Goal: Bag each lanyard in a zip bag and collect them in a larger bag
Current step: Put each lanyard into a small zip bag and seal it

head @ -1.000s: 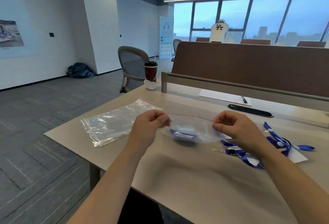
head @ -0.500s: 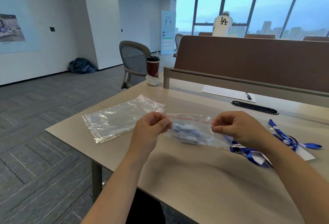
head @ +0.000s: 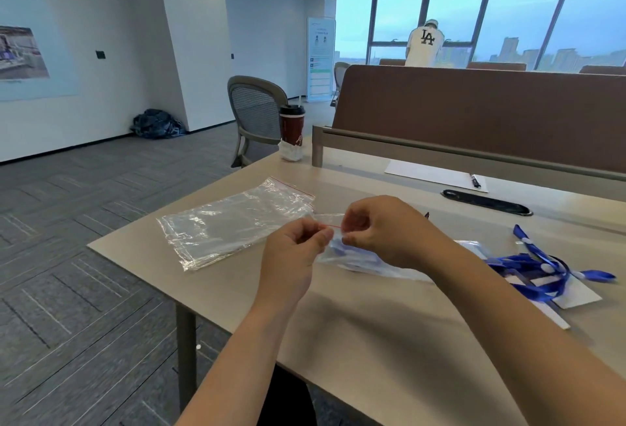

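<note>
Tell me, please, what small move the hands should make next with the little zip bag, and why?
Probably press shut the short stretch of red zip line that shows between the hands. The left hand and right hand both pinch the top edge of the small zip bag, close together, with a blue lanyard already inside. The larger bag lies flat to the left.

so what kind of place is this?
Most likely an open-plan office: a desk backed by a brown divider panel, a mesh-back office chair on carpet tiles, and tall windows looking over a city skyline.
</note>
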A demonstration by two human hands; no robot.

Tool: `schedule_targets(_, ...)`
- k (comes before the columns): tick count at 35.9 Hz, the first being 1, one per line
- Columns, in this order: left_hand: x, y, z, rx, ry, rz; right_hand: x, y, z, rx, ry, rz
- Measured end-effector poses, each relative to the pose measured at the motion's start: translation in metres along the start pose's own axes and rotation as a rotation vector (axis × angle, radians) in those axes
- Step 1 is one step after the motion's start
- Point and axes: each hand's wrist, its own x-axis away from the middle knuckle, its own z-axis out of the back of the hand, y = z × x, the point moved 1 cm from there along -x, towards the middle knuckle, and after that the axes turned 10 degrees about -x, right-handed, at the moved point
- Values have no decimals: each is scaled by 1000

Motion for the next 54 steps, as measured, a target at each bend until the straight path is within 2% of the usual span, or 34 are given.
schedule_targets(9,1,8,6,120,-20,83,-5,1,-1,-22,-41,-7)
schedule_targets(21,2,4,2,-172,20,-53,-11,-1,-10,-80,-40,7)
schedule_targets(32,5,4,-3,-145,186,-10,-3,10,-2,-15,-16,-40)
schedule_targets(41,4,10,1,-55,-64,77,10,14,7,81,-34,-39)
schedule_targets(45,0,14,-3,-205,-169,52,13,10,5,92,-47,-7)
schedule_targets(54,-2,16,-7,-364,-92,-66,11,13,1,7,-47,-5)
